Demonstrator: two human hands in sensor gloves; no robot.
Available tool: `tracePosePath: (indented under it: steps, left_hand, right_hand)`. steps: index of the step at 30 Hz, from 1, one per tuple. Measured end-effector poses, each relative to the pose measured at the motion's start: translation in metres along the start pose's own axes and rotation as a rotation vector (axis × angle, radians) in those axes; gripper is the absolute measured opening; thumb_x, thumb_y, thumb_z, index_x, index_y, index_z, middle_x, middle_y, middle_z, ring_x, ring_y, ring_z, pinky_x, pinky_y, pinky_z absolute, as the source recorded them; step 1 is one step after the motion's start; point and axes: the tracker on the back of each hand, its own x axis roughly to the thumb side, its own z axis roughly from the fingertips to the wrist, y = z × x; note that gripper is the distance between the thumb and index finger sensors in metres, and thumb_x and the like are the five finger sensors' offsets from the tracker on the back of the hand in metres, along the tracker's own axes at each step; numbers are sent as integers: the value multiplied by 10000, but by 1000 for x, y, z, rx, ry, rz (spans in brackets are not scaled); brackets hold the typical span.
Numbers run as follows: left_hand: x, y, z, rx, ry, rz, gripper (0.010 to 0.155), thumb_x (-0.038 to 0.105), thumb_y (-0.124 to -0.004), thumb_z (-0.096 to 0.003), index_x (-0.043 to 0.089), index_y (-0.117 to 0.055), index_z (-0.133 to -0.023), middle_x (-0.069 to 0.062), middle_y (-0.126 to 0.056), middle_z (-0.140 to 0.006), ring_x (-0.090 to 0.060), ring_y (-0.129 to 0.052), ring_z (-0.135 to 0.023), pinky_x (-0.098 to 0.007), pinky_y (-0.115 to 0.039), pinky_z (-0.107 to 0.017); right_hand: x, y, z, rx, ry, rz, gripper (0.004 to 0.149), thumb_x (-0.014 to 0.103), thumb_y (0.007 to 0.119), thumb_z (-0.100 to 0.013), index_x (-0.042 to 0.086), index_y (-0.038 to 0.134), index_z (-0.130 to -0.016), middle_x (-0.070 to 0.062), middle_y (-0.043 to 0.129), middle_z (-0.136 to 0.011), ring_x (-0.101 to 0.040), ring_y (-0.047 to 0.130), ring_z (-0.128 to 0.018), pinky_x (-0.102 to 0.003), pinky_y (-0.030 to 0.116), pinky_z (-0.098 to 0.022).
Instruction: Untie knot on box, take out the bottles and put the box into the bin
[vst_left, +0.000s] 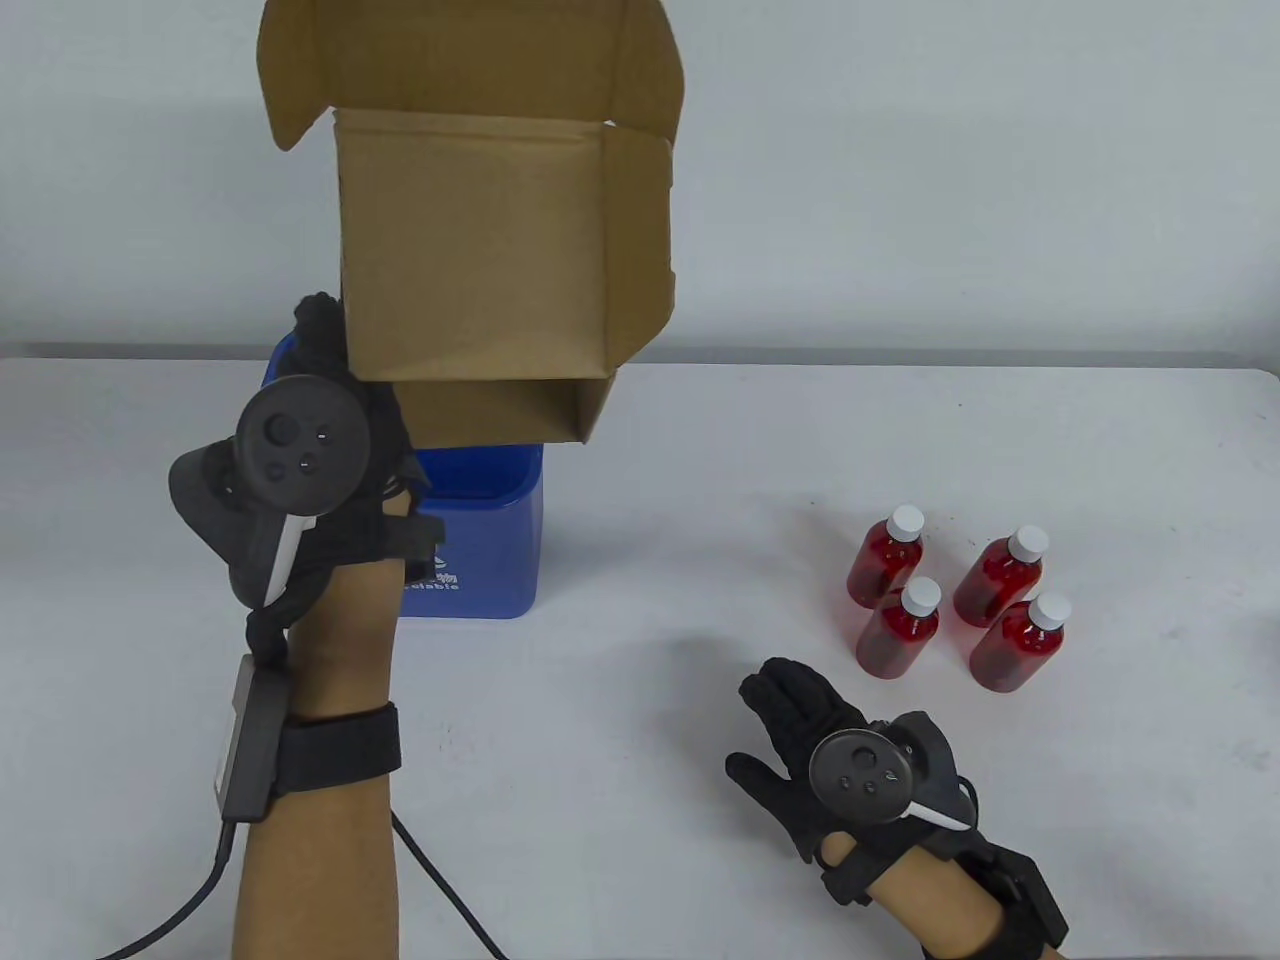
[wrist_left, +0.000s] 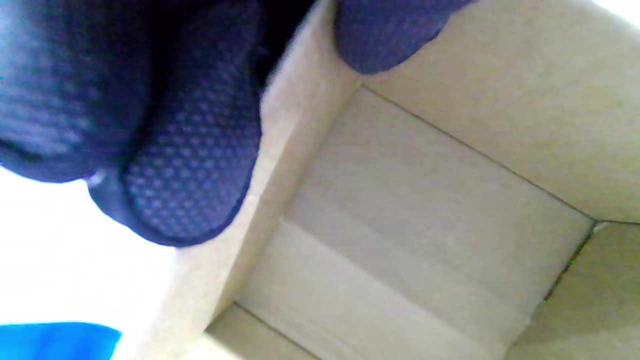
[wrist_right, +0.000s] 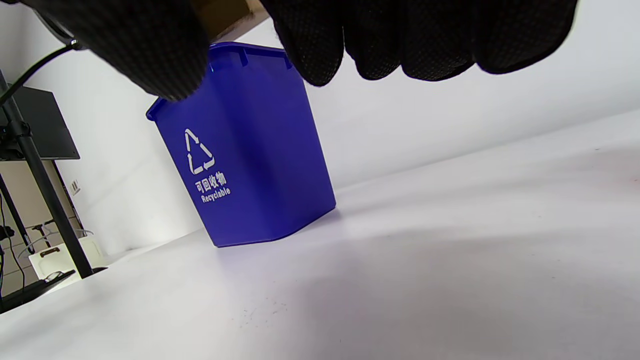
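My left hand (vst_left: 335, 370) grips the lower left wall of the open cardboard box (vst_left: 490, 260) and holds it in the air above the blue recycling bin (vst_left: 480, 540). The box's lid flap stands up at the back. In the left wrist view the gloved fingers (wrist_left: 190, 165) wrap the box wall (wrist_left: 295, 130), thumb inside, and the box interior (wrist_left: 425, 210) holds nothing. Several red bottles (vst_left: 945, 600) with white caps stand on the table at the right. My right hand (vst_left: 790, 720) lies open near the table's front, left of the bottles, holding nothing.
The white table (vst_left: 650, 700) runs to a far edge against a pale wall. In the right wrist view the bin (wrist_right: 245, 150) shows a recycling mark, and a black stand (wrist_right: 35, 165) and shelf lie beyond the table's left side.
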Motion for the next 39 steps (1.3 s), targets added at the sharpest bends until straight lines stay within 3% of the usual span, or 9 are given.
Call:
tracePosePath:
  steps: [10, 21, 26, 39]
  left_hand:
    - [-47, -13, 1, -18, 135, -69, 590, 337, -623, -532, 30, -520, -1025, -169, -819, -824, -414, -1117, -408, -487, -1003, -294]
    - [-86, -29, 4, -153, 328, 84, 652, 373, -734, -525, 9, -562, -1038, -229, -852, -848, -472, -1110, -465, -528, -992, -330]
    - [-90, -31, 5, -220, 309, 151, 699, 404, -714, -525, 37, -494, -1077, -228, -784, -932, -478, -1058, -507, -538, -934, -346]
    - [-61, -30, 11, -233, 148, 74, 748, 468, -749, -515, 64, -485, -1087, -203, -754, -965, -470, -1024, -548, -537, -899, -367]
  right_hand:
    - [1, 1, 0, 6, -2, 3, 715, 498, 686, -504, 2, 536, -997, -268, 466, -1030, -590, 583, -888, -663, 589, -571]
    - [2, 2, 0, 17, 1, 6, 715, 497, 686, -504, 2, 535, -997, -271, 465, -1030, -590, 583, -888, -662, 590, -571]
    - [2, 3, 0, 27, 1, 9, 714, 497, 685, -505, 2, 534, -998, -269, 464, -1030, -588, 581, -889, -661, 590, -571]
    - [3, 3, 0, 25, 2, 7, 715, 498, 685, -504, 4, 532, -998, -269, 465, -1030, -591, 581, -888, -662, 590, -571]
